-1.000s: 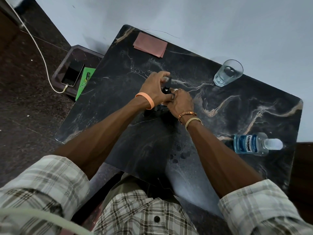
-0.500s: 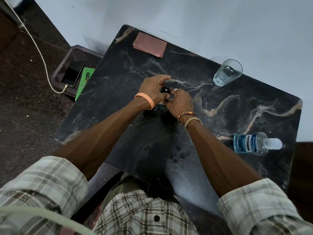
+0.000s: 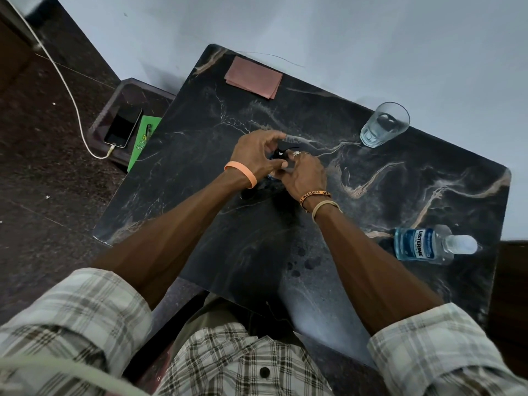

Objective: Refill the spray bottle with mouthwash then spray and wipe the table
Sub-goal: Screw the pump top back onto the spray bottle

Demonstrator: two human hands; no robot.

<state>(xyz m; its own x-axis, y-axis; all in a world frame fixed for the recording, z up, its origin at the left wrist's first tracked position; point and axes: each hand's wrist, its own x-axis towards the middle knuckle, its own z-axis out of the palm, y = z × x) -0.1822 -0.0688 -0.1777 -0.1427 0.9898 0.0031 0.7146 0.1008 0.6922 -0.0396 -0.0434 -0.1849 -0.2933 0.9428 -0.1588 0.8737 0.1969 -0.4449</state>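
Head view: both hands meet mid-surface on the small blue spray bottle with a black pump head, standing upright on the black marble-pattern surface.

Right hand: grip clamped round the bottle body, steadying it.

Left hand: fingers arched over the pump head, thumb low by the collar. Can't tell whether the grip is actually on the head or just off it.

Change over the last second: the left fingers went from pressed on top of the head to swung round and lifted, while the right hand barely moved. Reads as a regrip between turns, so my call is the head is being screwed back on.

The clear plastic mouthwash bottle with blue liquid lies on its side, well apart to the right, cap on. That suggests the refill is done or nearly so.

Spray and wipe not yet started: the folded pink cloth sits untouched at the far corner. The clear drinking glass stands at the far right. A few dark drops on the near surface will want wiping.
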